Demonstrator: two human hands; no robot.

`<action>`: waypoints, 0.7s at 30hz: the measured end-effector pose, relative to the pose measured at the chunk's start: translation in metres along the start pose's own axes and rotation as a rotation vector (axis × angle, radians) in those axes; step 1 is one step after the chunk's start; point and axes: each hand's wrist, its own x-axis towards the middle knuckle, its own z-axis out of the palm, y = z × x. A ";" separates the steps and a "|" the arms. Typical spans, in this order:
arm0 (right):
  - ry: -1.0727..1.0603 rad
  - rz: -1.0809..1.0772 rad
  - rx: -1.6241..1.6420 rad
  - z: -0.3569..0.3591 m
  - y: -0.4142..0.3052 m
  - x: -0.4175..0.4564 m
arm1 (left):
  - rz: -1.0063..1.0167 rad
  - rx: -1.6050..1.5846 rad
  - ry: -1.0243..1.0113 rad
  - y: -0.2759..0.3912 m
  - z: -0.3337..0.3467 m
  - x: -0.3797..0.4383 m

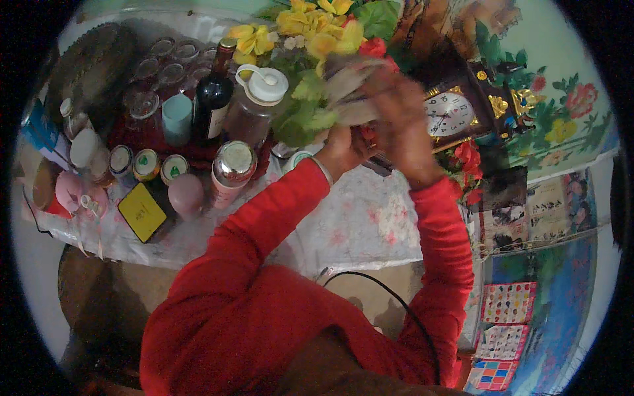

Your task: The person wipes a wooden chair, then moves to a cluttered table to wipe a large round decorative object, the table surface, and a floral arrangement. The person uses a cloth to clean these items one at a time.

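Both my hands are raised over the far side of a table with a flowered cover (337,232), in front of a clock (448,116) and beside artificial yellow flowers (317,29). My right hand (401,114) is blurred by motion, next to a greyish cloth-like thing (351,91) that is blurred too; whether the fingers hold it cannot be told. Just below that thing is my left hand (344,148), its fingers bent near some small red flowers (369,134). What lies between the fingers is hidden.
Left of my hands stand a large lidded jar (252,106), a dark glass bottle (213,94), a light blue cup (177,119) and a pink cup with a metallic top (233,171). Nearer the edge are several small jars, a pink balloon (185,194) and a yellow box (142,213).
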 end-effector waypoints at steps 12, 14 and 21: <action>-0.221 0.334 0.157 -0.003 -0.002 -0.049 | -0.121 -0.196 -0.186 -0.007 -0.030 0.011; 0.036 0.403 0.292 -0.022 0.008 -0.046 | -0.166 -0.375 -0.503 -0.002 -0.050 0.016; 0.687 0.488 0.585 -0.034 -0.004 -0.069 | -0.101 -0.220 -0.180 0.005 -0.009 0.001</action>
